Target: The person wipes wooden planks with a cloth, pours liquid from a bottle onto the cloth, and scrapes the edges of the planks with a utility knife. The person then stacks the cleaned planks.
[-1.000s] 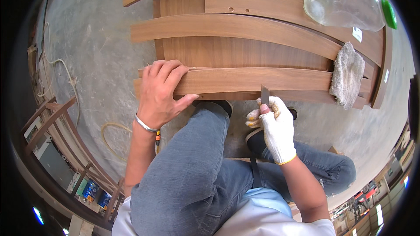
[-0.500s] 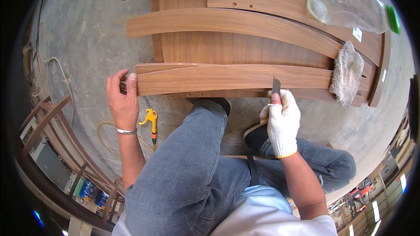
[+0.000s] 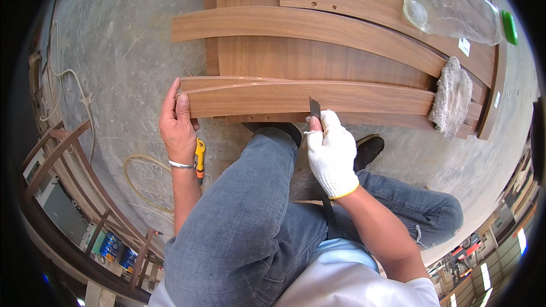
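Note:
My bare left hand, with a metal bangle at the wrist, grips the left end of a curved wooden slat. Its thumb rests on the end while the fingers reach round it. In my right hand, covered by a white knit glove with the thumb tip bare, a short flat metal blade is pinched. The blade points away from me and overlaps the slat's near edge; whether it touches the wood, I cannot tell. Behind this slat lies a similar slat, mostly hidden. A grey-white rag lies over the right end.
More curved wooden slats and broad panels are stacked beyond. On them lies a clear plastic bottle with a green cap. A yellow air blow gun with a hose sits on the concrete floor, partly behind my left wrist. Wooden frames stand left.
My right hand has moved left along the slat with the blade. My left hand has shifted right and closed on the slat's end. My right foot has moved outward.

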Demonstrator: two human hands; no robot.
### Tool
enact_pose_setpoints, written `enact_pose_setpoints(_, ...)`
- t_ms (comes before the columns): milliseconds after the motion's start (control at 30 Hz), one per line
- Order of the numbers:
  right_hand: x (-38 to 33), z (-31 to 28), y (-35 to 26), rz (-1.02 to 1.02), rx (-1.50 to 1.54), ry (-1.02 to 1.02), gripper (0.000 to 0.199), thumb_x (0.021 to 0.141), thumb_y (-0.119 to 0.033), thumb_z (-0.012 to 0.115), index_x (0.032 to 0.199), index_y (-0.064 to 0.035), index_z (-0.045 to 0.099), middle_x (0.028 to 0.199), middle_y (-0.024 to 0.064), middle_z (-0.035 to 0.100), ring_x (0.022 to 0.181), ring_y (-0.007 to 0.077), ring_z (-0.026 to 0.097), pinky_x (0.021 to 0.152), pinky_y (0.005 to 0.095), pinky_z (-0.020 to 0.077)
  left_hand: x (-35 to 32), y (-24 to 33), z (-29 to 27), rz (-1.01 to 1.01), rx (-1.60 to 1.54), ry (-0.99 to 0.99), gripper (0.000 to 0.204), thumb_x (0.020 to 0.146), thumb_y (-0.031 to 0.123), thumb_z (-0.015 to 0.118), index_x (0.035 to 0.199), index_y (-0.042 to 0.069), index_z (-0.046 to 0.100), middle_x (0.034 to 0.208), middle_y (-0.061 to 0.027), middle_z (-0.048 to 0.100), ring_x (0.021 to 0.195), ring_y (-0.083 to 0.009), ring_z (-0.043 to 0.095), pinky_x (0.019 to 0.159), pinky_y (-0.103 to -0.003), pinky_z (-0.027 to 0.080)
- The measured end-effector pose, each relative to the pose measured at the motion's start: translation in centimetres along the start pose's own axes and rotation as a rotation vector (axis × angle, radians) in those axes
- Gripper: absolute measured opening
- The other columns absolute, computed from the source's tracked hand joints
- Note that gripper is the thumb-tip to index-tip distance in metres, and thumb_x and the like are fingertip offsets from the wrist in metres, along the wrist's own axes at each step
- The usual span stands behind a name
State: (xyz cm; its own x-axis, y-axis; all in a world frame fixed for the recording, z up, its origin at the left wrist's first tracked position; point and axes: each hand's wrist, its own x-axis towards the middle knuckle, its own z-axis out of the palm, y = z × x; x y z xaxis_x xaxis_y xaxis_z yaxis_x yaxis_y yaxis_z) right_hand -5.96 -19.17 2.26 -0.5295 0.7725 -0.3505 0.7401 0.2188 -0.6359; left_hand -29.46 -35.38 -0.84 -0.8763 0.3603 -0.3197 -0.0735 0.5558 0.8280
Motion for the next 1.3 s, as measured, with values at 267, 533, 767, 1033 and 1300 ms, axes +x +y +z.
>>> enact_pose_setpoints(267,0.0,-1.7,1.9,0.159,0.036,0.069,0.012,0.102,-0.018,0.062,0.098,-0.0075,0.065,0.070,0.0179,0.066,0.064,0.0391,0.067,0.058,0.0462,0.0499,0.4,-0.1,-0.7,-0.105,-0.018,-0.048,0.047,0.109,0.039,0.061,0.139,0.003,0.067,0.076,0.0023,0.063,0.057,-0.0050,0.049,0.050,-0.022,0.041)
enact_pose_setpoints(533,-0.3,0.8,0.1,-0.006,-0.055,0.068,0.013,0.102,-0.020,0.062,0.102,-0.0073,0.064,0.068,0.0183,0.065,0.063,0.0393,0.068,0.059,0.0472,0.0520,0.6,-0.1,-1.1,-0.112,0.004,-0.061,0.048,0.107,0.042,0.063,0.136,0.004,0.069,0.076,0.0027,0.061,0.057,-0.0054,0.049,0.051,-0.023,0.041)
enact_pose_setpoints(767,-0.2,-0.3,0.8,0.032,-0.044,0.105,0.014,0.102,-0.020,0.062,0.097,-0.0064,0.062,0.065,0.0178,0.063,0.060,0.0382,0.065,0.056,0.0474,0.0484,0.8,0.2,-1.1,-0.132,-0.046,-0.068,0.048,0.106,0.040,0.066,0.135,0.003,0.070,0.075,0.0020,0.060,0.058,-0.0061,0.049,0.051,-0.024,0.042)
enact_pose_setpoints(1033,-0.4,2.7,-1.4,-0.074,-0.094,0.093,0.013,0.102,-0.021,0.061,0.102,-0.0083,0.061,0.065,0.0189,0.064,0.060,0.0402,0.066,0.057,0.0507,0.0502,0.5,0.9,-0.9,-0.125,-0.008,-0.065,0.045,0.105,0.038,0.067,0.132,0.003,0.072,0.076,0.0027,0.060,0.058,-0.0054,0.047,0.052,-0.024,0.041)
enact_pose_setpoints(1300,0.5,-2.4,3.7,0.153,0.029,0.241,0.015,0.103,-0.017,0.059,0.097,-0.0051,0.064,0.068,0.0189,0.063,0.062,0.0381,0.065,0.060,0.0446,0.0491,0.8,0.8,-1.2,-0.133,0.002,-0.089,0.044,0.105,0.037,0.068,0.131,0.002,0.073,0.076,0.0036,0.061,0.060,-0.0050,0.045,0.052,-0.024,0.040)
